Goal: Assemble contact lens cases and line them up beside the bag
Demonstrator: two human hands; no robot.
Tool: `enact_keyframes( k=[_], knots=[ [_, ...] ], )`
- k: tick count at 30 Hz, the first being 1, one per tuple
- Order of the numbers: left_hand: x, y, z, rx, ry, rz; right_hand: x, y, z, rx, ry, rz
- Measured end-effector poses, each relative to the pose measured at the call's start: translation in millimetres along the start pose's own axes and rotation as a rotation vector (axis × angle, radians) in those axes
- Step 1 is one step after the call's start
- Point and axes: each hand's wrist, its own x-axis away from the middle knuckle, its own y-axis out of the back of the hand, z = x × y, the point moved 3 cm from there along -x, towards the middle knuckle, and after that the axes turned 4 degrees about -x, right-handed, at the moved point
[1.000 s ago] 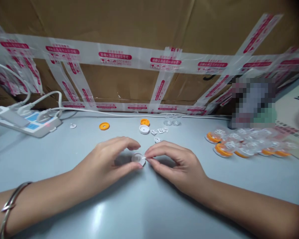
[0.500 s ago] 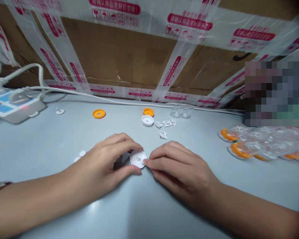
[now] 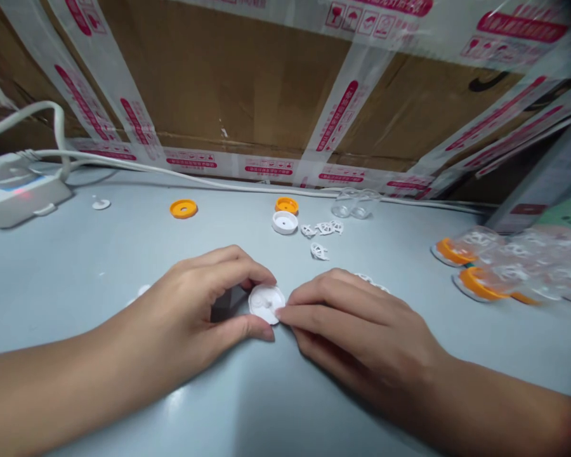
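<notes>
A small white round disc (image 3: 266, 303) rests at the table's middle. My left hand (image 3: 219, 301) grips its left side between thumb and fingers. The fingertips of my right hand (image 3: 347, 324) are pressed together and touch the disc's right edge. Behind the hands lie a white ring-shaped cap (image 3: 284, 222), an orange cap (image 3: 286, 205) partly behind it, and another orange ring (image 3: 183, 209) farther left. Several white lattice pieces (image 3: 319, 251) are scattered beyond my right hand, some partly hidden by it.
Clear domes (image 3: 352, 204) stand near the cardboard box (image 3: 200, 82). A power strip (image 3: 23, 197) with a white cable sits at the left, near a small white disc with a stem (image 3: 101, 204). Several orange-based clear domes (image 3: 483, 283) crowd the right side of the table (image 3: 171, 431).
The view has shifted slightly, showing more at the right. Both hands stay at the white disc, whose raised details appear turned. More white pieces show behind my right hand.
</notes>
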Motion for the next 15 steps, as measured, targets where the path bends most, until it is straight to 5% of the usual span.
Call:
enact_keyframes(
  k=[15],
  knots=[
    [-0.6, -0.2, -0.4, -0.022, -0.029, -0.027, -0.6, -2.1, -3.8, -0.086, -0.010, -0.081]
  ],
)
